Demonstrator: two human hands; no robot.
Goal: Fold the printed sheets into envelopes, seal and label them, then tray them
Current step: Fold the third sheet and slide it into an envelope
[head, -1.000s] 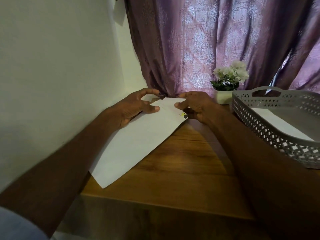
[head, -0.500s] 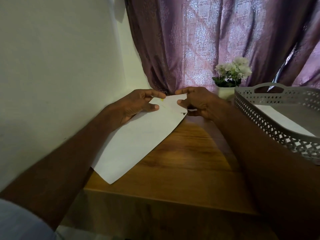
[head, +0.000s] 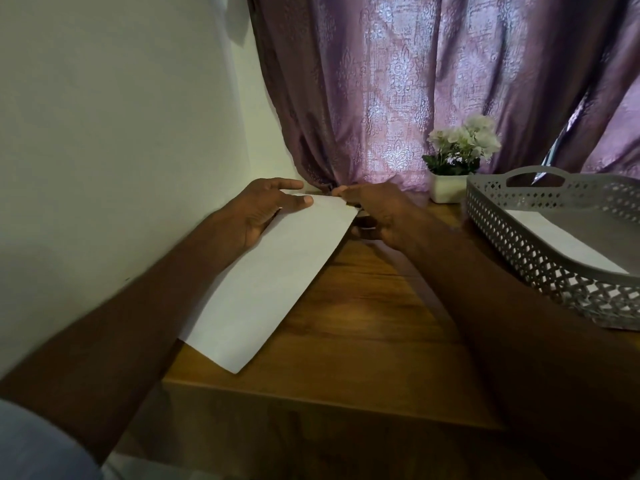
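Head view, nearest first: a long white folded paper envelope point(head: 273, 275) lies flat on the brown wooden table point(head: 363, 327), its near corner close to the table's front edge. Its long axis runs diagonally, from that near-left corner away toward the far right, where the narrow far end points at the purple patterned curtain point(head: 433, 81).

At that far end both hands meet. The left hand point(head: 266, 209) rests on the envelope's far-left part with fingers held fairly straight, the thumb laid flat across the paper. The right hand point(head: 377, 211) sits at the far-right corner, its fingers curled and seemingly pinching the paper's edge there (the fingertips themselves are partly hidden, so the exact hold is unclear).

To the right, well apart from the envelope, stands a grey perforated plastic tray point(head: 540, 247) with a cut-out handle; a white sheet or envelope point(head: 554, 237) lies inside it. Beyond the tray's far-left corner sits a small white pot of white flowers point(head: 457, 157), just in front of the curtain.
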